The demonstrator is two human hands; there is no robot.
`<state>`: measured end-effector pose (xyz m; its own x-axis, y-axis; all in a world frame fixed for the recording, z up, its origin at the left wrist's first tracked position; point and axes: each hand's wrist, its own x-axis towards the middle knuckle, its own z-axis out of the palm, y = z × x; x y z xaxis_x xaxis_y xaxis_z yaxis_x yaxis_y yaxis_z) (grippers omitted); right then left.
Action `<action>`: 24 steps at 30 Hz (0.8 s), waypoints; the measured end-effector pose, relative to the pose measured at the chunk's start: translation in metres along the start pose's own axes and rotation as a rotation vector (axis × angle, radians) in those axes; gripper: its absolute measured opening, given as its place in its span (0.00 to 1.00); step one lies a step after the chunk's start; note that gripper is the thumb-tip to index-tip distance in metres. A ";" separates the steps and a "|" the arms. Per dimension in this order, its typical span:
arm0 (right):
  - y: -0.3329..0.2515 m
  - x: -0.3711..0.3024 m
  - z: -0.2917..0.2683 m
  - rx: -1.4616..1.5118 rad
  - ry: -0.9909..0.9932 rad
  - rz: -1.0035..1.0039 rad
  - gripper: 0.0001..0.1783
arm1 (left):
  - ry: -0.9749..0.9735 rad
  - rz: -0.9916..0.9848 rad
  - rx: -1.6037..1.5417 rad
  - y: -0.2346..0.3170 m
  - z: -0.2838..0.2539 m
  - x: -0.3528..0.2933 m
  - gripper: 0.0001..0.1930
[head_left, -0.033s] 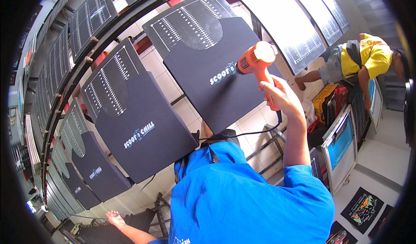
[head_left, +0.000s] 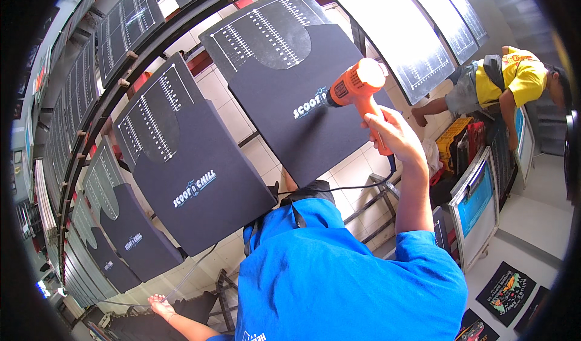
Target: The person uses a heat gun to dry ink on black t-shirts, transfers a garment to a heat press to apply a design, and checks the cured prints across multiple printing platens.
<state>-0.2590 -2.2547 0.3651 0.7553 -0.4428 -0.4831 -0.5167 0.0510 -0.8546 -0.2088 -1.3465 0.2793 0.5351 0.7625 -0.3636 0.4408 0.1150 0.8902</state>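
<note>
My right hand (head_left: 398,136) is wrapped round the handle of an orange heat gun (head_left: 358,85). Its black nozzle points left, close over the white and light-blue print (head_left: 308,103) on a dark fabric piece (head_left: 266,120). That fabric lies flat on a black board (head_left: 275,23) marked with white scales. Low on the left, my left hand (head_left: 161,306) is closed on a thin dark power cord (head_left: 192,272). A black cord (head_left: 357,187) runs from the gun's handle across my front. To the left, a second printed fabric piece (head_left: 200,153) lies on its own board.
More boards with printed dark fabric (head_left: 142,232) continue down the left along a black metal rail (head_left: 91,114). Bare boards (head_left: 417,68) stand at the upper right. A person in a yellow top (head_left: 523,77) bends beside a yellow crate (head_left: 455,140) and framed screens (head_left: 475,205).
The heat gun's nozzle has shifted very slightly left over the print. My left hand and the fabric pieces have stayed put.
</note>
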 end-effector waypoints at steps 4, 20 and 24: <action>-0.001 -0.007 0.016 -0.051 0.061 -0.020 0.15 | -0.031 -0.002 -0.022 -0.004 0.000 -0.002 0.08; -0.009 0.010 0.021 0.011 -0.028 -0.033 0.14 | 0.000 -0.012 -0.036 -0.005 -0.004 -0.004 0.11; -0.009 0.021 0.030 -0.010 0.010 -0.049 0.15 | -0.015 -0.017 -0.044 -0.007 -0.006 -0.004 0.10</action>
<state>-0.2261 -2.2381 0.3570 0.7757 -0.4538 -0.4387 -0.4831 0.0204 -0.8753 -0.2181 -1.3468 0.2763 0.5386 0.7506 -0.3828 0.4183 0.1561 0.8948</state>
